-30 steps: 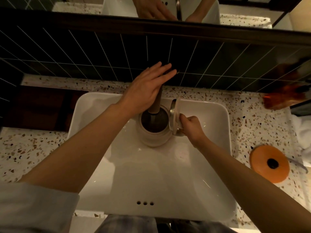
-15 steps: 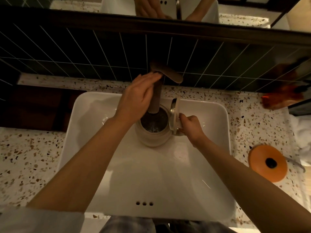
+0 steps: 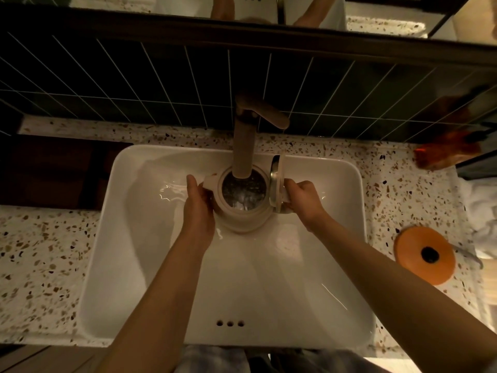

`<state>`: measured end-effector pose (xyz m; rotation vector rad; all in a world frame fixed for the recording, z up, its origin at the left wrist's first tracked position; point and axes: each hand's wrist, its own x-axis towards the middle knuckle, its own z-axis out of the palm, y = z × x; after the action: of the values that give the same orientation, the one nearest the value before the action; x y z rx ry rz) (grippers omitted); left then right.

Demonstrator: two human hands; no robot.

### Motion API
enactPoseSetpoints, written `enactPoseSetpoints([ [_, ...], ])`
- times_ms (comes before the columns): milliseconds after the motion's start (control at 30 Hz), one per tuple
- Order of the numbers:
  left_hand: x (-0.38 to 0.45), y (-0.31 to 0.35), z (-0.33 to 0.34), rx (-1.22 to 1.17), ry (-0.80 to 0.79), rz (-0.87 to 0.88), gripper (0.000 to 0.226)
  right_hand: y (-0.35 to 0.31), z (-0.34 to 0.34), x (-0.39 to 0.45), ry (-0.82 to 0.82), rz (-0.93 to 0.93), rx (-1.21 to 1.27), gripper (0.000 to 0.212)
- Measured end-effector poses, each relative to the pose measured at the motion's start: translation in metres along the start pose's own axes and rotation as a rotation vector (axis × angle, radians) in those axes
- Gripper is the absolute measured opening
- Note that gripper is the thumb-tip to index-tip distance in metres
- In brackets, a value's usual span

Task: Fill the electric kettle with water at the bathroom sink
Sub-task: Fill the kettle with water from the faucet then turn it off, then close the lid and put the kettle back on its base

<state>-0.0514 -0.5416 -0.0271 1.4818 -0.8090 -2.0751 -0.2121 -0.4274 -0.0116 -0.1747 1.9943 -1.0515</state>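
Observation:
A cream electric kettle (image 3: 242, 220) sits in the white sink (image 3: 309, 278) right under the bronze tap (image 3: 243, 146). Its lid (image 3: 277, 184) stands open on the right side. Water streams from the spout into the kettle, and the surface inside glitters. My left hand (image 3: 199, 208) wraps the kettle's left side near the pouring lip. My right hand (image 3: 301, 200) grips the handle below the raised lid. The tap lever (image 3: 266, 114) points right, with no hand on it.
The orange kettle base (image 3: 425, 255) with a dark centre lies on the terrazzo counter (image 3: 40, 251) to the right of the sink. White towels (image 3: 481, 211) lie at the far right. Dark tiles (image 3: 134, 84) and a mirror edge rise behind the tap.
My left hand left the tap lever and came down onto the kettle's left side. Water now runs into the kettle. My right hand kept its hold on the handle.

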Motion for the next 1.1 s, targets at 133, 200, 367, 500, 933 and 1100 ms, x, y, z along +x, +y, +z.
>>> enactPoseSetpoints([
  [133,-0.001,-0.004,0.004,0.007,-0.017,0.003,0.059,0.001,0.002,-0.002,-0.006,-0.021,-0.001,0.034],
  [200,-0.002,-0.006,0.003,0.006,-0.003,0.004,0.056,-0.001,0.005,-0.006,-0.009,-0.03,0.0,0.033],
  [367,-0.012,-0.017,-0.011,-0.064,0.013,-0.023,0.049,0.004,0.005,-0.019,-0.006,-0.09,-0.024,0.03],
  [500,-0.031,-0.025,-0.018,-0.078,0.042,-0.001,0.044,0.019,0.001,-0.036,-0.033,-0.06,-0.023,0.047],
  [933,-0.146,-0.026,0.003,0.086,-0.052,0.046,0.027,0.043,-0.057,-0.136,-0.004,-0.128,0.126,0.041],
  [1100,-0.185,-0.029,0.028,0.106,-0.125,0.043,0.022,0.055,-0.096,-0.171,0.086,-0.109,0.289,0.04],
])
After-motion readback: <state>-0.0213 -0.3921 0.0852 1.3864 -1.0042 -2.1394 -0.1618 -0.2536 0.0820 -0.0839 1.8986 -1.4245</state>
